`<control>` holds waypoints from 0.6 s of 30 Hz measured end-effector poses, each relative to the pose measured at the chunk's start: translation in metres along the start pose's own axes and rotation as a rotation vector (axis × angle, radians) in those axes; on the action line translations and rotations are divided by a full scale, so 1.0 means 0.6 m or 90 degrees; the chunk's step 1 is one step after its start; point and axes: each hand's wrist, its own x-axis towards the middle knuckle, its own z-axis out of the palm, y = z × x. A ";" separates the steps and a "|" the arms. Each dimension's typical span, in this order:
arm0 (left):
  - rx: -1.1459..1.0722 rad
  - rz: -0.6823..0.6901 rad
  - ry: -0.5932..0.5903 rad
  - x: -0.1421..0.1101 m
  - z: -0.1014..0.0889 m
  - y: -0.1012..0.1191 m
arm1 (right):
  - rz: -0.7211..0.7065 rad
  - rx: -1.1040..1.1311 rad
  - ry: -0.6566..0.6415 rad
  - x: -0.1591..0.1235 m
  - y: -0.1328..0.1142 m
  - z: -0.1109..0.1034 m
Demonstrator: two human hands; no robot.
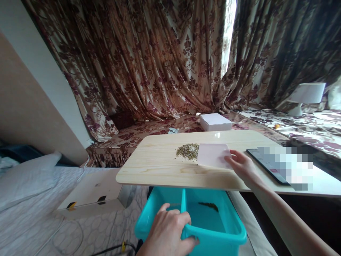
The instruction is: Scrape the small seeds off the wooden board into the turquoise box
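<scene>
Right hand pinches pale sheet at its 3 o'clock edge, greenish flakes abutting at 9 o'clock on tabletop; left hand, fingers half-curled, grips turquoise bin at 6 o'clock.

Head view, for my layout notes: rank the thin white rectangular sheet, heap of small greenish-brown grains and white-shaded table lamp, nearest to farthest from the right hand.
1. White sheet: in the right hand.
2. Grain heap: at the sheet's left edge.
3. Table lamp: background, far right.
</scene>
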 end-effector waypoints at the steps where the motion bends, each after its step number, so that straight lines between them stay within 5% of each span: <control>1: 0.001 0.001 -0.002 0.001 -0.001 0.001 | 0.002 0.001 -0.002 0.000 0.000 0.001; 18: -0.007 -0.001 0.011 0.000 -0.005 0.005 | 0.001 0.023 -0.041 -0.001 0.009 0.004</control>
